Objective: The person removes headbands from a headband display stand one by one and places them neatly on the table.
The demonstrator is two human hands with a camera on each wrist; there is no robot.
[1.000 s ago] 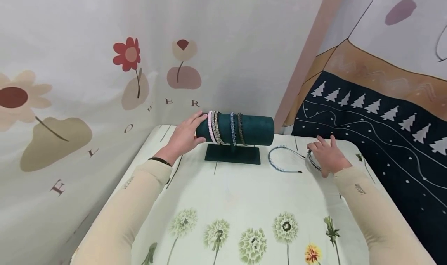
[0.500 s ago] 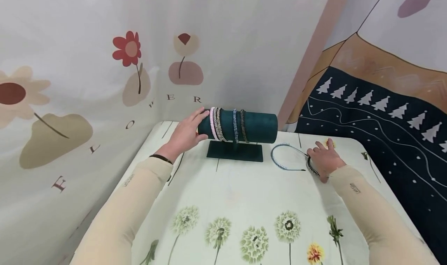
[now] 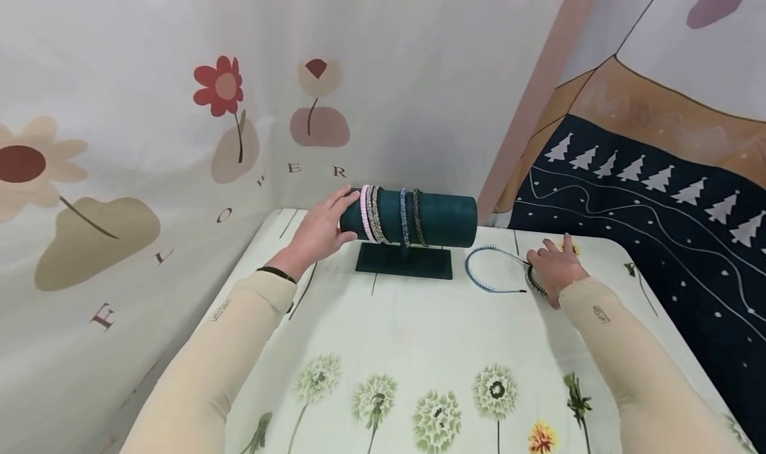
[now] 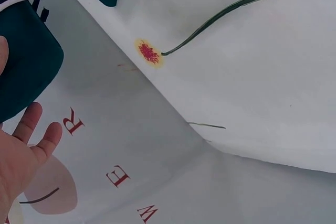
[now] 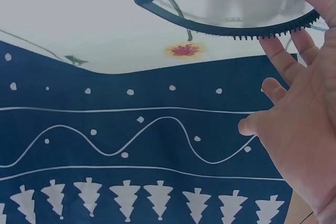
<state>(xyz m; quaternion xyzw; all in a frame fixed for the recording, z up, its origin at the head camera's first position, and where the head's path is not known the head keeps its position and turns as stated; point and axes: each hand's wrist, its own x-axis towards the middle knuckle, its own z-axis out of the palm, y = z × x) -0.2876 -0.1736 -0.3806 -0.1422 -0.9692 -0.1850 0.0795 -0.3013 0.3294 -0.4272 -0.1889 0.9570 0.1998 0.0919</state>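
A dark green headband stand [image 3: 450,219] has a padded roll above a flat base [image 3: 374,260]. My left hand [image 3: 318,233] grips the roll's left end; in the left wrist view, two fingers stretch out below it. Round the roll sit a pink headband [image 3: 364,215], two speckled beige ones beside it, a blue one [image 3: 404,219] and a dark brown one [image 3: 417,220]. At the table's right, my right hand [image 3: 558,268] pinches a black toothed headband [image 5: 210,29] between thumb and fingertips. Just left of that hand, a light blue headband [image 3: 479,282] lies on the cloth.
A white cloth [image 3: 383,328] printed with dandelions and flowers covers the table. Behind and to the left hangs a pale flower-printed curtain [image 3: 413,75]. On the right hangs a dark blue cloth [image 3: 658,241] with white trees.
My right hand has shifted slightly left with the black headband, closer to the light blue one. The left hand keeps its hold on the roll. The head view has tilted a little.
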